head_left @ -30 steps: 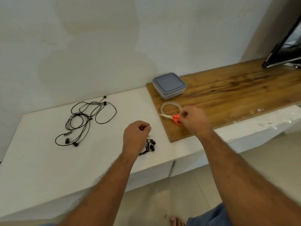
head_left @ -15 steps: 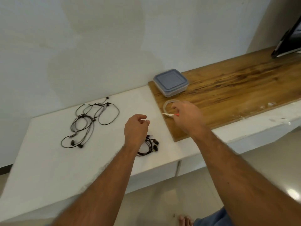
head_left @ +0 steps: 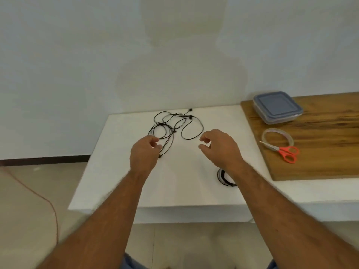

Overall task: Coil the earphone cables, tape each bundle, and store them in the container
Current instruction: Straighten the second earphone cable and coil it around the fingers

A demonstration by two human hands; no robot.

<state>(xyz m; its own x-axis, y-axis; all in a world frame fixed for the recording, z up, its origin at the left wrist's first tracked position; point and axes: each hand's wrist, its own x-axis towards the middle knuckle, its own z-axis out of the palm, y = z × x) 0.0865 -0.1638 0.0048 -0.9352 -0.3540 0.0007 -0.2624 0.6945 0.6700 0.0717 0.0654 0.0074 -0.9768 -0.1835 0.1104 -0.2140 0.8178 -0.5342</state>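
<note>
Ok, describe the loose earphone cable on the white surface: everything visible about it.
The loose earphone cable is thin, black and uncoiled, spread in several overlapping loops on the white table near the wall. Small dark pieces, likely plugs or earbuds, sit at its far end. No tape shows on it. The left hand reaches its near strands and hides part of it; contact is unclear. The right hand hovers beside it.
</note>
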